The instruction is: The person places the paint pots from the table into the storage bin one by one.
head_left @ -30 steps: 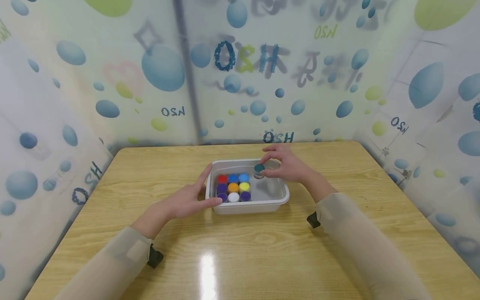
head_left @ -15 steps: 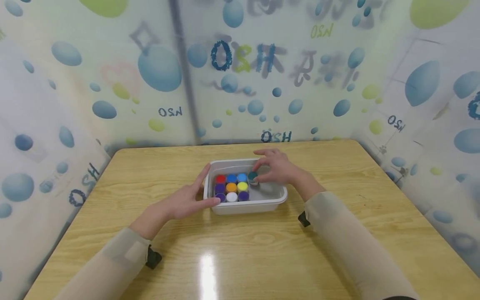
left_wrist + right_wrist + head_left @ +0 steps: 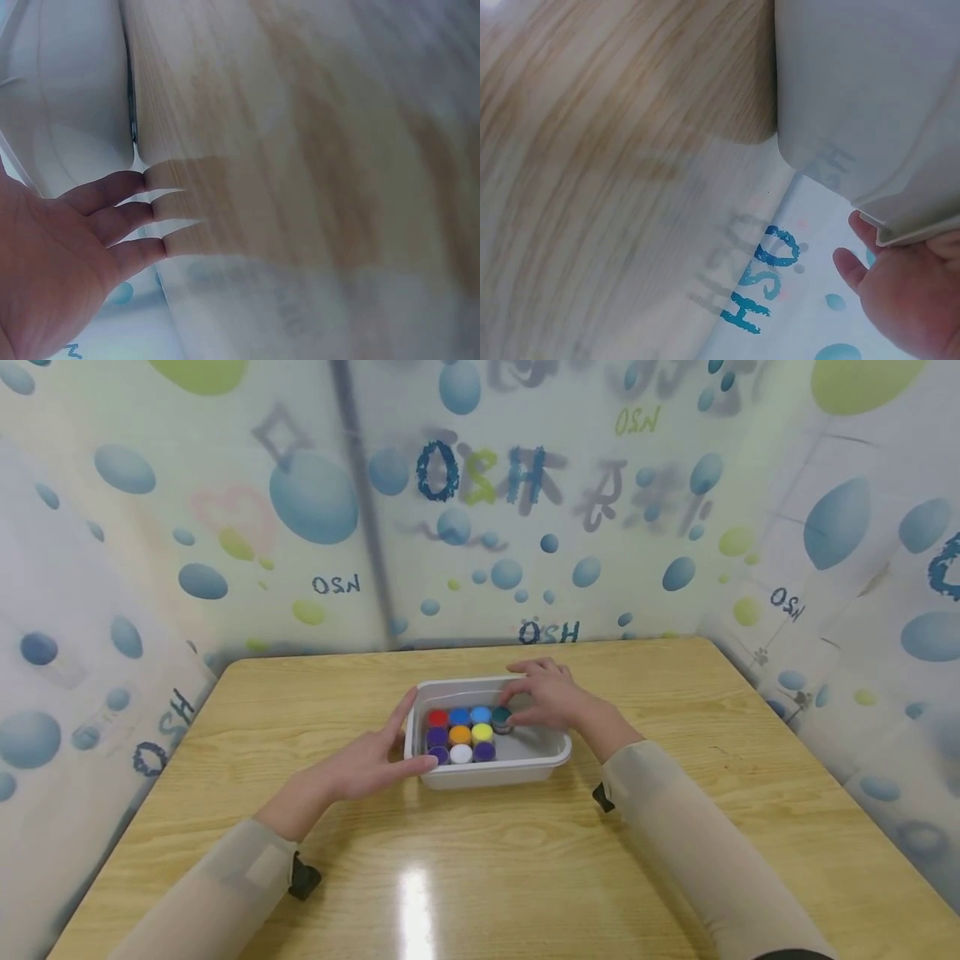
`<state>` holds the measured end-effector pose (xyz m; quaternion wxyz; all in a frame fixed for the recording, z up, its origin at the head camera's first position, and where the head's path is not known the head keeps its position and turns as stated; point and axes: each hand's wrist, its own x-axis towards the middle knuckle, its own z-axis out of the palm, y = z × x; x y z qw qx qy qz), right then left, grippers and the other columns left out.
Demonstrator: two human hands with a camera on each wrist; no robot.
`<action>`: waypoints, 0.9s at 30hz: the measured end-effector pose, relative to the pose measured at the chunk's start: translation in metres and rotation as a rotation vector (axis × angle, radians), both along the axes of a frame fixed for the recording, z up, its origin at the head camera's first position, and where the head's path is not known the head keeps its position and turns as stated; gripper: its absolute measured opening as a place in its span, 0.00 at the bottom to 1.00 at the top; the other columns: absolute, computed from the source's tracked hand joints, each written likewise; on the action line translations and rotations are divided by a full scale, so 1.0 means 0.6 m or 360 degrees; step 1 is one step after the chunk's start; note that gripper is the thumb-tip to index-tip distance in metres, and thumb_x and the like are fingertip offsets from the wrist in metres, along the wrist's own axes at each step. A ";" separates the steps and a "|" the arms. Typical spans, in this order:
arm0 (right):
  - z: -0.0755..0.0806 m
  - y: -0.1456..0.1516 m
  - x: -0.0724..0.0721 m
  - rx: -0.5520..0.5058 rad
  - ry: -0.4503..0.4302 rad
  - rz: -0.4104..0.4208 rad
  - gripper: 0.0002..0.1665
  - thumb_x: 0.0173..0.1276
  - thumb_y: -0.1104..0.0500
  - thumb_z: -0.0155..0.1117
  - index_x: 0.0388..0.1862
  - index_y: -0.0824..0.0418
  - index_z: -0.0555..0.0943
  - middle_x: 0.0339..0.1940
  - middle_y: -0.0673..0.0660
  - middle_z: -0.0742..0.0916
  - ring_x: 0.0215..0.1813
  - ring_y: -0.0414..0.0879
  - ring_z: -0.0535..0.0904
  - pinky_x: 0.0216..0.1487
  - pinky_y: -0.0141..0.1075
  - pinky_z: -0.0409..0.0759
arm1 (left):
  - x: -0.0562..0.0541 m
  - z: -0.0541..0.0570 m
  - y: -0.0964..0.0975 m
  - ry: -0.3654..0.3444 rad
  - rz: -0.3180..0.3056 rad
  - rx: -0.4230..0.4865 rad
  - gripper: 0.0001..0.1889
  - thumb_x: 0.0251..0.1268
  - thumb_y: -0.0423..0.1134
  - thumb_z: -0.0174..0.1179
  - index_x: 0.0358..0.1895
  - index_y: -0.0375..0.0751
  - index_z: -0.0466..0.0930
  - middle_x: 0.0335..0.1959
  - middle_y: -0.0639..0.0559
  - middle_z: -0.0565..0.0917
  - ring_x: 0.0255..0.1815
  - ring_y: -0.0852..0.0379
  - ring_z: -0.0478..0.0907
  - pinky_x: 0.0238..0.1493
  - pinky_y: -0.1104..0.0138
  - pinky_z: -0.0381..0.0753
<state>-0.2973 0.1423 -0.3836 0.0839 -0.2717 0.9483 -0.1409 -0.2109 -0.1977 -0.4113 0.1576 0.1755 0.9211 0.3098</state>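
Note:
A white plastic tub (image 3: 495, 775) sits on the table, with several small paint jars (image 3: 460, 735) packed in rows at its left end. Their lids are red, blue, light blue, purple, orange, yellow and white. My right hand (image 3: 551, 697) reaches over the back rim and pinches a dark green-lidded paint jar (image 3: 501, 718) beside the light blue one. My left hand (image 3: 367, 766) rests against the tub's left end, thumb along the front rim, fingers extended. In the left wrist view the fingers (image 3: 124, 217) look straight. The right wrist view shows the tub's outer wall (image 3: 855, 90); the jar is hidden there.
The wooden table (image 3: 480, 877) spreads around the tub. A patterned wall covering (image 3: 480, 552) with blue and green drops rises behind the table and at both sides. Inside the tub, bare floor (image 3: 536, 745) shows at the right.
My right hand has moved left and lowered the green-lidded jar to stand next to the light blue one. My left hand has stayed at the tub's end; the view has shifted slightly.

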 end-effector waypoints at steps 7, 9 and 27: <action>0.003 -0.003 0.004 0.0007 -0.0006 0.0001 0.21 0.75 0.44 0.76 0.65 0.38 0.89 0.91 0.58 0.66 0.90 0.67 0.52 0.87 0.69 0.50 | 0.000 -0.002 -0.001 -0.0002 0.0010 -0.0013 0.60 0.73 0.78 0.57 0.89 0.72 0.19 0.86 0.31 0.65 0.82 0.24 0.69 0.80 0.29 0.66; 0.003 -0.003 0.005 0.0026 0.0010 0.0015 0.21 0.76 0.44 0.75 0.66 0.38 0.89 0.90 0.59 0.67 0.89 0.68 0.53 0.86 0.69 0.52 | -0.001 -0.003 -0.001 -0.0009 0.0015 -0.0019 0.60 0.73 0.78 0.57 0.89 0.72 0.19 0.87 0.31 0.64 0.81 0.24 0.69 0.80 0.29 0.66; 0.005 -0.006 0.005 0.0123 0.0019 0.0029 0.24 0.74 0.42 0.77 0.68 0.37 0.88 0.89 0.59 0.68 0.89 0.66 0.55 0.86 0.69 0.54 | -0.003 -0.003 0.000 -0.0017 0.0015 -0.0035 0.60 0.73 0.79 0.56 0.89 0.73 0.18 0.87 0.32 0.65 0.82 0.23 0.69 0.81 0.29 0.65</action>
